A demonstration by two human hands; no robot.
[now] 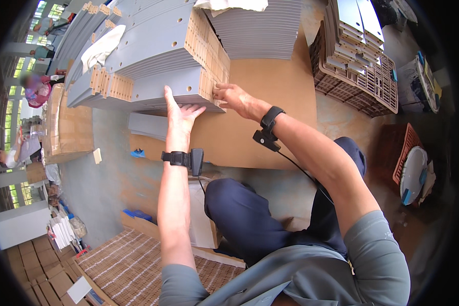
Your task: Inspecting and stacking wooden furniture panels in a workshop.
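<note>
A stack of grey panels stands in front of me, with round holes in the faces and pale wood-coloured drilled ends. Against the near edge of the stack rests my left hand, thumb up along the grey face and fingers spread. My right hand touches the pale end faces at the stack's right corner. Its fingers are bent and apart, with nothing visible between them. Both hands are open. Brown cardboard lies beneath the stack.
More grey panels stand behind, with white cloths on top. At right, a brown plastic crate bears panels, near a red crate. A large carton stands at left. Behind it are other people. A woven mat lies at lower left.
</note>
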